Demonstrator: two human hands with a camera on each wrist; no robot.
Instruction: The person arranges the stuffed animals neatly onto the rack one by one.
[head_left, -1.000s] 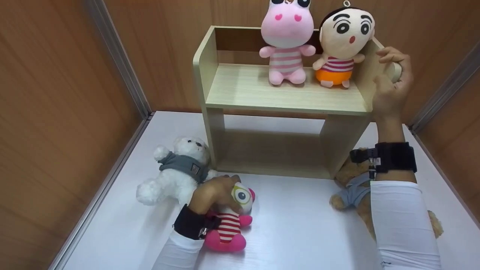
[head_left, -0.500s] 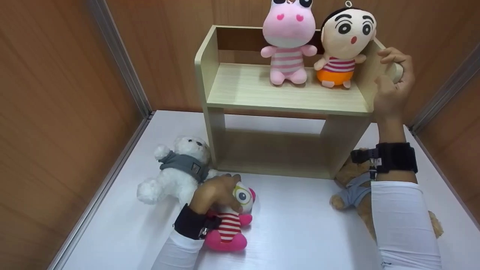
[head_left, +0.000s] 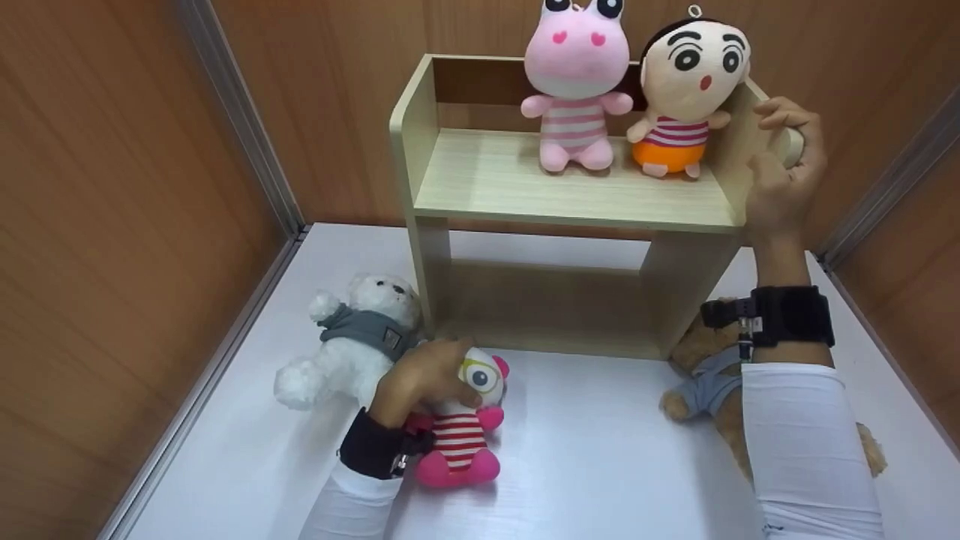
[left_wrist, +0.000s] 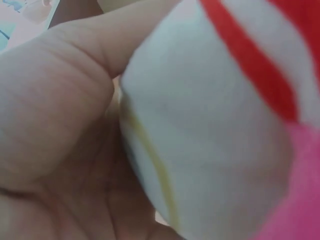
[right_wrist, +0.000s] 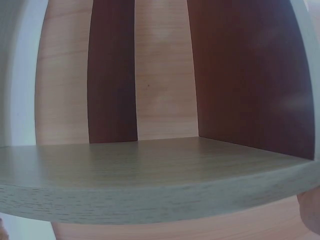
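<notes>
Head view: left hand (head_left: 427, 379) has its fingers clamped on the head of a white-faced plush doll with a red-striped body and pink limbs (head_left: 459, 439), located in front of the pale-wood two-tier shelf (head_left: 487, 187), just beside a white fluffy bear in a grey top (head_left: 360, 330); right hand (head_left: 787, 180) has fingers curled round the shelf's right side panel. Left wrist view: palm against the doll's rounded white head, fingertips not visible. Right wrist view: shelf board spans the frame, finger closure cannot be told here.
</notes>
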